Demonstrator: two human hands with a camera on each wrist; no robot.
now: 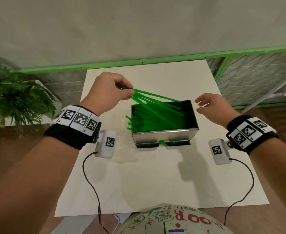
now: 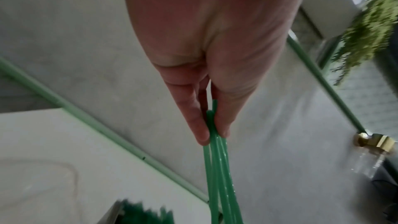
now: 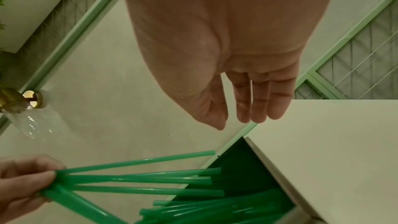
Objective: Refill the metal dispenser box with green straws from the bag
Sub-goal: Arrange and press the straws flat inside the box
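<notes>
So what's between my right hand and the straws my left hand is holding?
Nothing: in the right wrist view, the right hand hovers open over the box, with bare air down to the fanned straws.

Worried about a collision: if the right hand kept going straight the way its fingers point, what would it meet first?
Probably the tips of the fanned green straws that the left hand pinches above the metal dispenser box; depth is uncertain, so the right hand might pass above them.
</notes>
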